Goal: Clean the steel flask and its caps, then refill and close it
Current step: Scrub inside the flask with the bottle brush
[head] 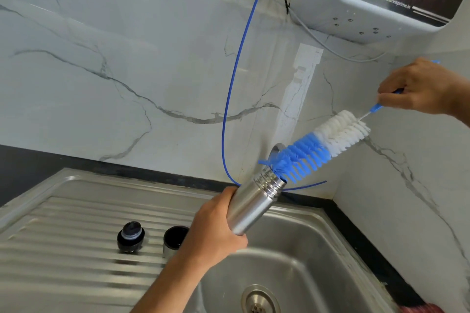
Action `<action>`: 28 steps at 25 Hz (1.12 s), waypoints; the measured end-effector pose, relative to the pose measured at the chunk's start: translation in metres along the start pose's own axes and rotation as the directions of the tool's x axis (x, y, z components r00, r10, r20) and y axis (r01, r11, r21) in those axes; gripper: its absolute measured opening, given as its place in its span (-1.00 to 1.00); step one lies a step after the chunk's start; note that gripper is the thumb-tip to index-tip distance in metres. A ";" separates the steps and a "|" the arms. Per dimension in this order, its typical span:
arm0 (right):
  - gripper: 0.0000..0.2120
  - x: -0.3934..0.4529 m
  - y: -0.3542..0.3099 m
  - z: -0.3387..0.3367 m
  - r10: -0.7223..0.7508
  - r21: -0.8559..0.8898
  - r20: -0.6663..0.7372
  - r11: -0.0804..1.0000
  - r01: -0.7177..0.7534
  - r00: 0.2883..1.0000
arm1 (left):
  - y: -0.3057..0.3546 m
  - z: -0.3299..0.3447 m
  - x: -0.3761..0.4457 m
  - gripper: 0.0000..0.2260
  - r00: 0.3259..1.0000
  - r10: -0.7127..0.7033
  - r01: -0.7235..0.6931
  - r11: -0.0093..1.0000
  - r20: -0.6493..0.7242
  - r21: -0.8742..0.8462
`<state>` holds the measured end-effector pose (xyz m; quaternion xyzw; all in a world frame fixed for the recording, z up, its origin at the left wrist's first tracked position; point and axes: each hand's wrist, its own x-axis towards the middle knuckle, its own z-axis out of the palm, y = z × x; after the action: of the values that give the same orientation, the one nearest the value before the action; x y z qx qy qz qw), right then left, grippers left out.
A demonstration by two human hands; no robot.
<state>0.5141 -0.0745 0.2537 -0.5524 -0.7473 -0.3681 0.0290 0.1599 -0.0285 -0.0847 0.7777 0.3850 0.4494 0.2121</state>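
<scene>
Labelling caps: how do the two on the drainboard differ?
The left cap is black with a grey stopper-like top pointing up; the right cap is a steel cup with its dark hollow facing up, partly hidden by the left hand. Both stand on the ribbed drainboard, untouched.

Two hands show, both bare. The left hand (216, 231) shows its back and knuckles plainly. Behind its grip runs a long stretch of forearm (162, 284), bare skin all the way to the bottom edge of the view, slim and smooth. The right hand (419, 86) shows less of itself: behind its grip comes only the wrist (456, 101), also bare, before the right edge cuts it off. The nails on both hands are too small and blurred to make out.
</scene>
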 end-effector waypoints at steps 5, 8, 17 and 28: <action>-0.60 0.001 -0.023 0.010 0.054 0.208 -0.041 0.977 -0.044 0.998 | -0.009 -0.064 0.001 -0.34 1.000 -0.014 0.019 0.980 -0.026 0.199; -0.54 0.007 -0.054 0.032 0.045 0.270 -0.046 0.962 -0.031 0.998 | -0.030 -0.096 0.002 -0.29 0.995 -0.046 0.073 0.940 -0.087 0.332; -0.48 0.024 -0.101 0.075 0.072 0.267 -0.010 0.961 -0.067 0.997 | -0.071 -0.106 -0.005 -0.18 0.994 -0.017 0.066 0.871 -0.106 0.486; -0.46 0.046 -0.139 0.053 0.133 0.088 0.307 0.982 -0.167 0.942 | -0.075 -0.106 -0.006 -0.20 0.996 0.041 0.003 0.857 -0.074 0.515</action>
<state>0.3980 -0.0229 0.1644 -0.6547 -0.7183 -0.2340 -0.0255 0.0364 0.0108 -0.0853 0.7906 0.4917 0.3641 -0.0236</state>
